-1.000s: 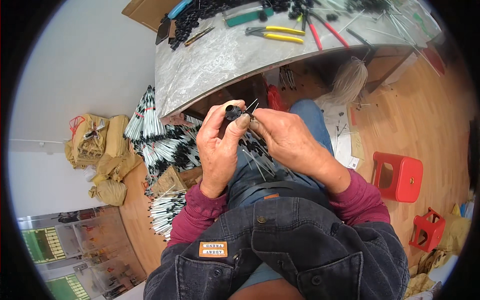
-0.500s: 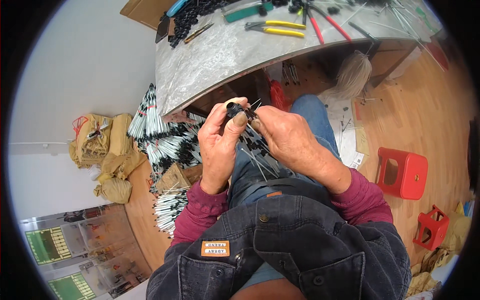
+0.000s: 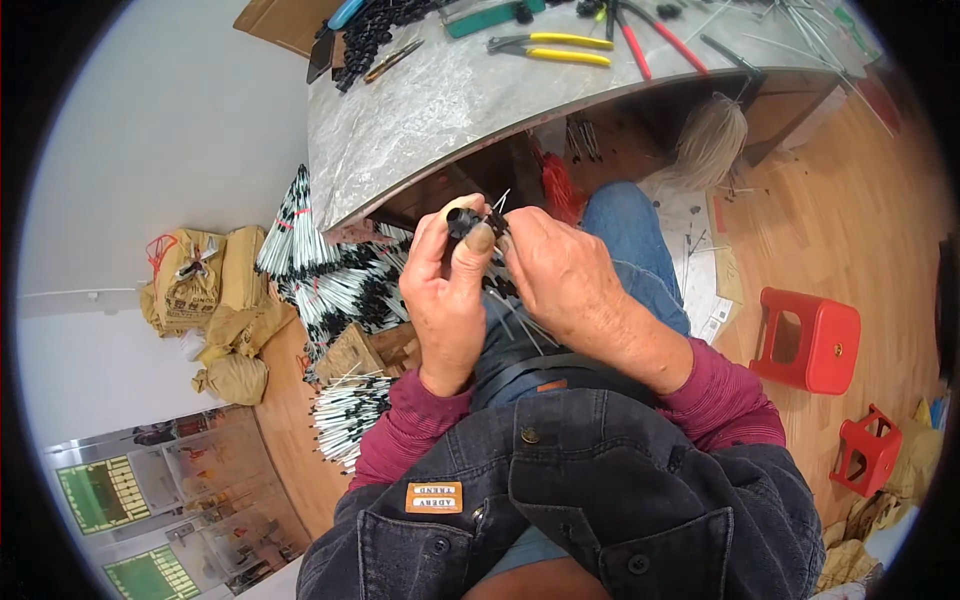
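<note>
Head view: both hands meet just under the front edge of the grey worktop point(image 3: 420, 110), above the person's lap. The left hand point(image 3: 447, 290) is curled shut, thumb and forefinger pinching a small black cap point(image 3: 462, 220), a short round piece whose open end faces up toward the camera. The right hand point(image 3: 565, 280) is also closed, fingertips pressed against the cap's right side, holding thin wires point(image 3: 500, 205) that poke up and to the right. More thin wires run down across the lap. Yellow-handled pliers point(image 3: 550, 48) lie on the worktop, well apart. Bundles of black-and-white rods point(image 3: 330, 290) lie on the floor at left.
</note>
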Demonstrator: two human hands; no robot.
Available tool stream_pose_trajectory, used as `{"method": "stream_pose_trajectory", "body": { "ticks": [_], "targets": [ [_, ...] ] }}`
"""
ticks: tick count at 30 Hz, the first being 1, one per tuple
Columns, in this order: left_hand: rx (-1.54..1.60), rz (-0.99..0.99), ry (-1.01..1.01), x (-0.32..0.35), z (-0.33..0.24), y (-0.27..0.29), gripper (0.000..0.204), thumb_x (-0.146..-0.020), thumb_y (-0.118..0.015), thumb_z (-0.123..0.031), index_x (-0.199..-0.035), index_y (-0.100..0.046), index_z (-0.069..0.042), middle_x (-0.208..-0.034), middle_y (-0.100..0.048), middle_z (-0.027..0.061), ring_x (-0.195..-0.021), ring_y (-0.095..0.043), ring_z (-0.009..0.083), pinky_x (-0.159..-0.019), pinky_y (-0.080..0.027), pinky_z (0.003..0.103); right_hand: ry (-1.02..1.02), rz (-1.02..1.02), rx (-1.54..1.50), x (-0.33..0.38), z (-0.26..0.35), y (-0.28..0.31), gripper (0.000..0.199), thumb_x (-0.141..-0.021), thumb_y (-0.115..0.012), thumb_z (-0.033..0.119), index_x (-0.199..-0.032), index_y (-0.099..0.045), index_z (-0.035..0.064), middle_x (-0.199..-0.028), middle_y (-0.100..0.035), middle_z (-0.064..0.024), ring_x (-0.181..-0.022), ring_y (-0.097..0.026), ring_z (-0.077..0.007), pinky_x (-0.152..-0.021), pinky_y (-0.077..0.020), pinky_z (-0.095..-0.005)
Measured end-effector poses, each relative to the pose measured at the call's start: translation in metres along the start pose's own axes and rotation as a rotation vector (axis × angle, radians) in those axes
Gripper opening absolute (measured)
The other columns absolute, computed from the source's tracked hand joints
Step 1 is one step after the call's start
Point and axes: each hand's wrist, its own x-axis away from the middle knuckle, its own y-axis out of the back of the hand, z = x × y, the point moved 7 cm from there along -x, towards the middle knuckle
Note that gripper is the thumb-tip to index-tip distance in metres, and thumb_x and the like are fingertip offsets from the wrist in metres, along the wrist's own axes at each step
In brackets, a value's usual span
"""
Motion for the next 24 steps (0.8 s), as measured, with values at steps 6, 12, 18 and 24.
{"method": "stream_pose_trajectory", "body": {
  "ticks": [6,12,18,24],
  "targets": [
    [0.278,0.217,0.074,-0.008,0.010,-0.003,0.026,-0.082,-0.055,-0.019,-0.098,-0.054,0.001,-0.091,-0.050,0.0026,-0.081,-0.048,0.0090,-0.068,-0.037,0.019,0.075,0.173,-0.038,-0.003,-0.007,-0.004,0.011,-0.071,-0.049,0.002,-0.080,-0.043,0.0000,-0.069,-0.050,-0.0138,-0.064,-0.055,-0.0300,-0.052,-0.0458,-0.0378],
    [0.244,0.262,0.052,-0.008,0.009,-0.004,0.027,-0.082,-0.054,-0.020,-0.098,-0.055,0.001,-0.091,-0.050,0.0023,-0.081,-0.047,0.0090,-0.068,-0.037,0.019,0.063,0.188,-0.028,-0.001,-0.007,-0.008,0.014,-0.070,-0.050,0.002,-0.082,-0.044,-0.0011,-0.071,-0.052,-0.0148,-0.063,-0.056,-0.0309,-0.052,-0.0457,-0.0385],
    [0.196,0.288,0.101,-0.008,0.006,-0.008,0.027,-0.083,-0.053,-0.022,-0.096,-0.052,0.001,-0.088,-0.050,0.0020,-0.078,-0.046,0.0092,-0.068,-0.037,0.020,0.060,0.231,0.010,-0.001,-0.007,-0.009,0.017,-0.070,-0.049,0.004,-0.086,-0.045,-0.0024,-0.072,-0.053,-0.0150,-0.062,-0.056,-0.0312,-0.051,-0.0462,-0.0388],
    [0.153,0.078,0.050,0.003,0.009,-0.009,0.024,-0.083,-0.054,-0.023,-0.092,-0.049,0.000,-0.081,-0.049,0.0016,-0.072,-0.045,0.0074,-0.063,-0.037,0.019,0.015,0.262,0.046,0.000,0.004,-0.011,0.015,-0.074,-0.047,0.006,-0.087,-0.048,-0.0024,-0.078,-0.056,-0.0160,-0.064,-0.057,-0.0321,-0.051,-0.0468,-0.0390]
  ]
}}
